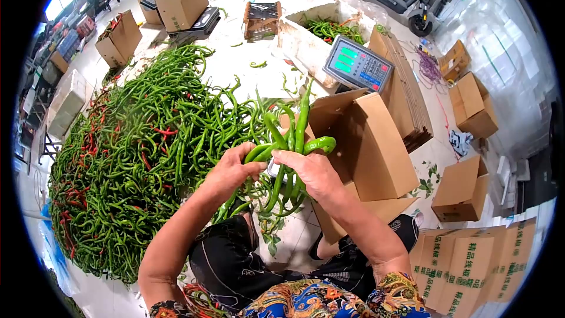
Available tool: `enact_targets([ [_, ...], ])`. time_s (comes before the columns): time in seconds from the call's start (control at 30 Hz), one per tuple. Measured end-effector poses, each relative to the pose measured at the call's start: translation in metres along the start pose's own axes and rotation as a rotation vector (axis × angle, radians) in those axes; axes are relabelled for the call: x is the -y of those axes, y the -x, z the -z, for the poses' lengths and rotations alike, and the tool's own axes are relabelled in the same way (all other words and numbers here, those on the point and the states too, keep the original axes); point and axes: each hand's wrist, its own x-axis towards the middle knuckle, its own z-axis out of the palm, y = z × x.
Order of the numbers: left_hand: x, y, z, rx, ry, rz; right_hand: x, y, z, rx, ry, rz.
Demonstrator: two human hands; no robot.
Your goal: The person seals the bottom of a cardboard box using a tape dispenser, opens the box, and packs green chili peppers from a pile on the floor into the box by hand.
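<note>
Bunched green peppers (pixel 301 129), long axes running mostly 12 to 7 o'clock, are being clamped by the fingers of the left hand (pixel 235 169) at 9 o'clock and the right hand (pixel 313 172) at 4, the open box (pixel 385 147) standing at 3 o'clock, nearer the right.

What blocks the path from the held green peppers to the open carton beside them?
Nothing visible. The green peppers are in the left hand and right hand, beside the carton, whose flaps stand open; the right forearm hides part of its near side.
</note>
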Motion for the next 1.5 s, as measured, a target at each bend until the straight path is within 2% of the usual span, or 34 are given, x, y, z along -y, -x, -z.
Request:
enact_targets([
  [0.1, -0.014, 0.004, -0.010, -0.040, 0.012, 0.025, 0.002, 0.003, 0.001, -0.020, 0.012, 0.004],
  [0.23, -0.029, 0.006, -0.002, -0.073, -0.105, -0.012, 0.000, 0.004, 0.013, 0.102, -0.369, -0.159],
  [0.3, -0.028, 0.005, 0.002, -0.109, -0.300, -0.146, 0.006, 0.004, 0.020, 0.230, -0.542, -0.234],
  [0.37, -0.026, 0.004, 0.010, -0.151, -0.475, -0.270, 0.015, 0.009, 0.024, 0.314, -0.614, -0.203],
  [0.43, -0.035, 0.008, 0.012, -0.258, -0.473, -0.330, 0.022, 0.014, 0.025, 0.278, -0.606, -0.156],
  [0.5, -0.031, 0.004, 0.026, -0.327, -0.091, -0.243, 0.022, 0.015, 0.037, 0.301, -0.603, -0.184],
  [0.6, -0.041, 0.013, 0.041, -0.345, 0.184, -0.189, 0.023, 0.013, 0.043, 0.252, -0.622, -0.183],
  [0.63, -0.043, 0.013, 0.038, -0.354, 0.258, -0.260, 0.019, 0.007, 0.044, 0.197, -0.599, -0.197],
  [0.8, -0.086, 0.015, 0.001, -0.345, -0.179, -0.193, 0.009, 0.004, 0.021, 0.048, -0.345, -0.259],
  [0.83, -0.088, 0.008, -0.006, -0.255, -0.231, -0.234, 0.006, 0.002, 0.016, 0.071, -0.269, -0.274],
  [0.87, -0.079, -0.004, -0.016, -0.208, -0.197, -0.336, -0.002, -0.001, 0.012, 0.112, -0.270, -0.197],
  [0.9, -0.076, -0.010, -0.024, -0.084, -0.112, -0.240, -0.013, -0.004, 0.010, 0.154, -0.271, -0.121],
  [0.97, -0.073, -0.015, -0.028, -0.150, -0.067, -0.201, -0.008, -0.006, 0.003, 0.158, -0.345, -0.183],
  [1.07, -0.064, -0.010, 0.002, -0.194, 0.109, -0.285, -0.008, -0.022, 0.017, 0.232, -0.464, -0.247],
  [1.1, -0.062, -0.005, 0.013, -0.271, 0.135, -0.258, -0.005, -0.021, 0.019, 0.143, -0.405, -0.183],
  [1.13, -0.057, 0.001, 0.026, -0.291, 0.221, -0.283, -0.005, -0.023, 0.023, 0.163, -0.483, -0.212],
  [1.17, -0.050, 0.012, 0.040, -0.316, 0.307, -0.310, -0.006, -0.026, 0.025, 0.186, -0.561, -0.246],
  [1.23, -0.043, 0.044, 0.059, -0.489, 0.336, -0.303, -0.012, -0.033, 0.030, 0.085, -0.537, -0.222],
  [1.27, -0.035, 0.064, 0.073, -0.608, 0.240, -0.229, -0.017, -0.040, 0.040, 0.107, -0.513, -0.188],
  [1.3, -0.020, 0.086, 0.087, -0.630, 0.168, -0.281, -0.012, -0.039, 0.038, -0.041, -0.511, -0.151],
  [1.4, 0.025, 0.190, 0.129, -0.821, -0.025, -0.123, -0.004, -0.048, 0.065, 0.233, -0.756, -0.287],
  [1.43, 0.047, 0.226, 0.140, -0.940, -0.099, -0.023, -0.001, -0.055, 0.082, 0.285, -0.768, -0.261],
  [1.5, 0.075, 0.309, 0.153, -1.030, -0.186, 0.127, 0.009, -0.074, 0.117, 0.304, -0.779, -0.275],
])
